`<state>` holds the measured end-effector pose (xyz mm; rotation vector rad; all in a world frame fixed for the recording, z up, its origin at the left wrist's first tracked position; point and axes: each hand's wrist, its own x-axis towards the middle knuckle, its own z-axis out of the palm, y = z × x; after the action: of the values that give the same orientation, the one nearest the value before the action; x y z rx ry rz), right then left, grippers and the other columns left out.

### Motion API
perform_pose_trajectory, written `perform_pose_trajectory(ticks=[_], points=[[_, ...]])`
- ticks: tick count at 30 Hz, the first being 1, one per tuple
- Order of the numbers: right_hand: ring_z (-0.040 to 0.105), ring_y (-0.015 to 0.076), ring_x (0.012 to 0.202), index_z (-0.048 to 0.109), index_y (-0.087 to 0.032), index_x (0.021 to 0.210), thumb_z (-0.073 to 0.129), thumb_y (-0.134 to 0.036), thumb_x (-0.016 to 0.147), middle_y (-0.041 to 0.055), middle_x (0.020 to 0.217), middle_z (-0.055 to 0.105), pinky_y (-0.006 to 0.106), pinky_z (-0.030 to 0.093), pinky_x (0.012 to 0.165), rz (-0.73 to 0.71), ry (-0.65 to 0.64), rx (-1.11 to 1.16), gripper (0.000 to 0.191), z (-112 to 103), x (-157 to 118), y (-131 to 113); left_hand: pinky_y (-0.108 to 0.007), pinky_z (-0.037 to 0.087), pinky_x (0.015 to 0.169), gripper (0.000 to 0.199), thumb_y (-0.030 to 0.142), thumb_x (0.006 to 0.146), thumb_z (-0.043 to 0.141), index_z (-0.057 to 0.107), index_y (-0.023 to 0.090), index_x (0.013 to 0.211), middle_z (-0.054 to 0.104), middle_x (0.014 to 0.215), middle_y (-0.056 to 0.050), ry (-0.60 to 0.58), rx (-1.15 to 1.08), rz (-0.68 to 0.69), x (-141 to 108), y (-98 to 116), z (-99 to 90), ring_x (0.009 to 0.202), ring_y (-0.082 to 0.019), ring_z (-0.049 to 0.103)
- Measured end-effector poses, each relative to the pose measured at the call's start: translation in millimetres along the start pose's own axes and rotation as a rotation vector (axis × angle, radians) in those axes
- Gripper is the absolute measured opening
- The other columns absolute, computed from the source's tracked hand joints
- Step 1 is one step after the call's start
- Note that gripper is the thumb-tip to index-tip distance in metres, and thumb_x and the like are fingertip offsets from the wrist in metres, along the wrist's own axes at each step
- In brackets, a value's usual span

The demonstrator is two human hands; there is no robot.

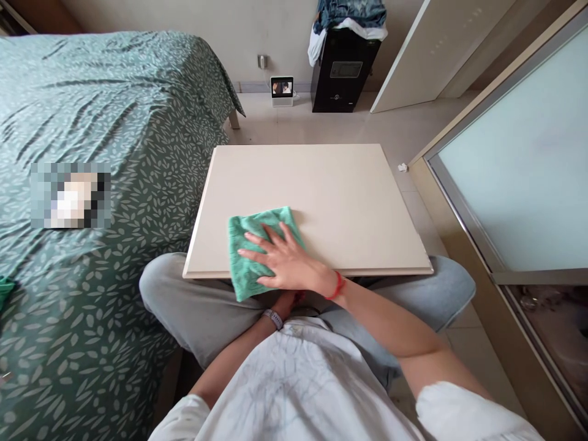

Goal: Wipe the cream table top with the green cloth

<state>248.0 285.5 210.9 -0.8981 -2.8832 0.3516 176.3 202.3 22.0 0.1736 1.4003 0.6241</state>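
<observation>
My right hand [280, 254], with a red string bracelet [337, 285] on its wrist, lies flat with fingers spread on a green cloth [243, 236]. The cloth rests on the near left part of a cream-coloured tabletop [321, 190], and its lower corner hangs over the front edge. My left hand [289, 301] is below that edge, close to my lap, with a watch [274, 318] on the wrist. Its fingers are mostly hidden behind my right hand and the cloth.
A bed with a green leaf-patterned sheet [151, 184] stands on the left, a blurred-out item on it. Beyond the tabletop are a small screen [282, 90] and a black cabinet [343, 76] with jeans [353, 12] on top. A frosted-glass panel [528, 147] lines the right.
</observation>
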Motion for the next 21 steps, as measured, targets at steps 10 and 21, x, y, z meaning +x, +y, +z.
perform_pose_trajectory(ticks=[10,21], points=[[0.058,0.0531,0.168,0.067,-0.033,0.181,0.056,-0.052,0.113,0.0161,0.190,0.058,0.081,0.045,0.137,0.758,0.187,-0.165,0.071,1,-224,102,-0.029,0.058,0.094,0.027,0.003,0.106,0.067,0.073,0.021,0.087,0.074,0.082,-0.003,0.016,0.069,-0.100,4,-2,-3.8,0.092,-0.020,0.072],[0.058,0.0623,0.166,0.066,-0.023,0.185,0.050,-0.061,0.115,0.0210,0.195,0.050,0.089,0.037,0.141,0.780,0.119,-0.251,0.081,8,-169,57,-0.033,0.059,0.102,0.027,0.007,0.108,0.067,0.073,0.021,0.087,0.075,0.084,-0.004,-0.010,0.094,-0.080,1,-2,-1.6,0.094,-0.020,0.075]])
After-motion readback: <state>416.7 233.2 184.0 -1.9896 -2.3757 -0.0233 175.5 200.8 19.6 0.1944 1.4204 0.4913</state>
